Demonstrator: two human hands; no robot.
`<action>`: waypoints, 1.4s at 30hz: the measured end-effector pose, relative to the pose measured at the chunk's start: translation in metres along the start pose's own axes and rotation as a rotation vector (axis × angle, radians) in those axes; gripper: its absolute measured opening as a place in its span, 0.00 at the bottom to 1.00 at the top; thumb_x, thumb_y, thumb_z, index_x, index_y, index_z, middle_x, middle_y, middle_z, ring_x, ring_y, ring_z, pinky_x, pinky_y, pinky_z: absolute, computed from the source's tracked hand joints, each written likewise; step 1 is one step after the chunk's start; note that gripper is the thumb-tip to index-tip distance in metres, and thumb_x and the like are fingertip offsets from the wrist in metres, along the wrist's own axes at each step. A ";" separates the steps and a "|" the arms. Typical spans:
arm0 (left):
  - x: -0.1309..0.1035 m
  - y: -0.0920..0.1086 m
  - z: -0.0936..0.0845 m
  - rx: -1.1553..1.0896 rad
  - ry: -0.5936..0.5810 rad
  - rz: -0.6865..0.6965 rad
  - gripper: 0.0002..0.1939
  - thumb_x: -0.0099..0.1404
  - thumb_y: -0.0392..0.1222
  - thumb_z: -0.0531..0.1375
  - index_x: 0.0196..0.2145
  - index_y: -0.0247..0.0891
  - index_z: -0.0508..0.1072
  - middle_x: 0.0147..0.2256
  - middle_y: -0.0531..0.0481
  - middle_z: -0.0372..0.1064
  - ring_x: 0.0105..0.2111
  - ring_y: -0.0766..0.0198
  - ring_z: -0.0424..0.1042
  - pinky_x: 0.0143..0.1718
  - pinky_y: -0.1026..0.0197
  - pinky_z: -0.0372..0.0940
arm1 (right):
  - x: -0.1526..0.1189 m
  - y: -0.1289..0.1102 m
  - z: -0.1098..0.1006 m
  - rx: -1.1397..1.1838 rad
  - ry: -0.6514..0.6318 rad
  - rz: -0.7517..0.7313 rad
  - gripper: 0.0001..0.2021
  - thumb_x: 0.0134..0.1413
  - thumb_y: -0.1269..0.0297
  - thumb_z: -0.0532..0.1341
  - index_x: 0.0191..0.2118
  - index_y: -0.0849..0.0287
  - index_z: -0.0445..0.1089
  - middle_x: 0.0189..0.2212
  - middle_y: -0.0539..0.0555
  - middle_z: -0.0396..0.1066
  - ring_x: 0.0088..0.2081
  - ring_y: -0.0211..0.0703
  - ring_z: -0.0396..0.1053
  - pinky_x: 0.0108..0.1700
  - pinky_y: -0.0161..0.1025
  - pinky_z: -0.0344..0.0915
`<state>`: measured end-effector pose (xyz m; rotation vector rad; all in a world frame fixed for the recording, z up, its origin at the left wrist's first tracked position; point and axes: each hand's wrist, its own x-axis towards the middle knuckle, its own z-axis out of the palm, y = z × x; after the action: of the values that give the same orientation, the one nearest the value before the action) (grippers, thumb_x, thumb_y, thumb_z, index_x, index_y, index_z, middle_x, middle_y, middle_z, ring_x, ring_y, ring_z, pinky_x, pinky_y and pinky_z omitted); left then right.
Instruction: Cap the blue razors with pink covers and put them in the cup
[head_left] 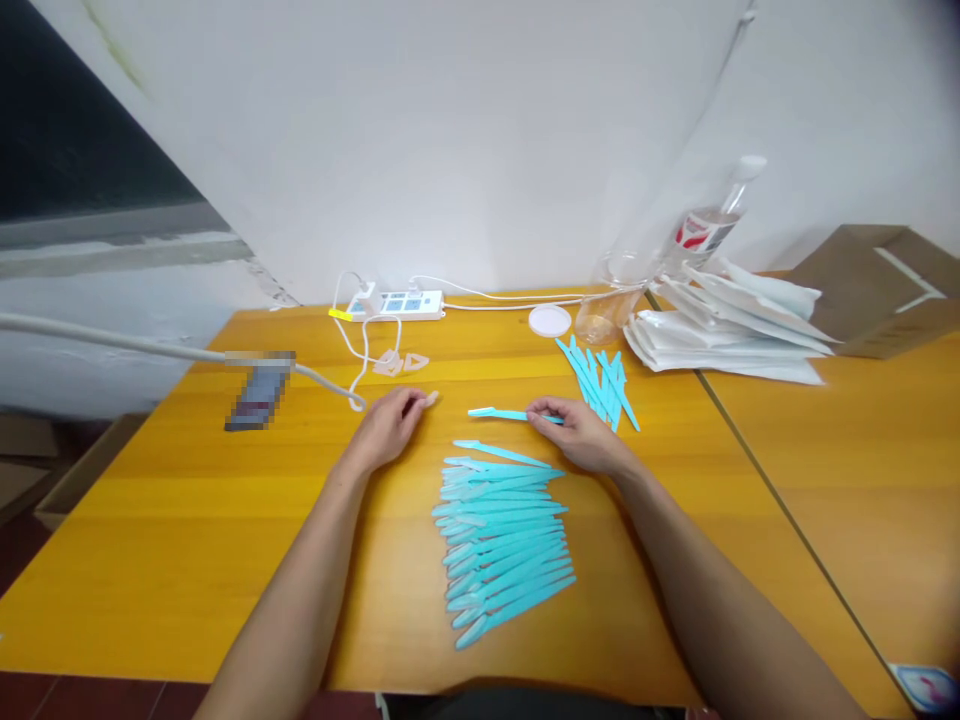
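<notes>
My right hand is closed round the handle of a turquoise eyebrow razor, its blade end pointing left. Between the fingertips of my left hand, a small pale blade cap is pinched, a short way left of that blade. Below both hands lies a column of turquoise eyebrow razors, side by side with their blade ends to the left. Another loose pile of eyebrow razors rests beyond my right hand. A few pale caps lie past my left hand.
A power strip with white cables sits against the wall. At the back right are a round lid, a clear jar, a plastic bottle, white packets and a cardboard box. A blurred-out phone-like object lies left.
</notes>
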<state>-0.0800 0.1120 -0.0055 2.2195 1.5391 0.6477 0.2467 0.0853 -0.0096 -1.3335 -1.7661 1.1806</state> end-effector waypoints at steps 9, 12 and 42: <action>-0.009 0.051 0.012 -0.254 -0.118 0.038 0.16 0.73 0.52 0.54 0.42 0.39 0.76 0.39 0.47 0.76 0.38 0.60 0.73 0.40 0.60 0.66 | 0.000 0.001 0.000 0.001 -0.041 -0.006 0.15 0.62 0.52 0.58 0.39 0.58 0.74 0.33 0.49 0.74 0.33 0.40 0.68 0.35 0.34 0.62; -0.007 0.056 0.014 -0.252 -0.136 0.069 0.14 0.73 0.49 0.54 0.42 0.40 0.76 0.39 0.47 0.76 0.39 0.60 0.74 0.41 0.60 0.67 | -0.002 -0.004 0.004 -0.008 -0.060 -0.014 0.14 0.63 0.54 0.57 0.39 0.58 0.75 0.34 0.49 0.76 0.33 0.40 0.70 0.36 0.34 0.63; -0.004 0.006 -0.008 -0.169 0.056 -0.036 0.18 0.71 0.51 0.57 0.48 0.38 0.79 0.45 0.43 0.76 0.43 0.58 0.75 0.45 0.58 0.68 | 0.003 0.021 -0.051 -0.624 0.480 0.518 0.14 0.55 0.56 0.60 0.39 0.56 0.80 0.36 0.60 0.80 0.39 0.54 0.76 0.40 0.44 0.66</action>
<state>-0.0812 0.1071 0.0035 2.0608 1.4881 0.8036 0.2983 0.1041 -0.0078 -2.3144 -1.5150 0.4504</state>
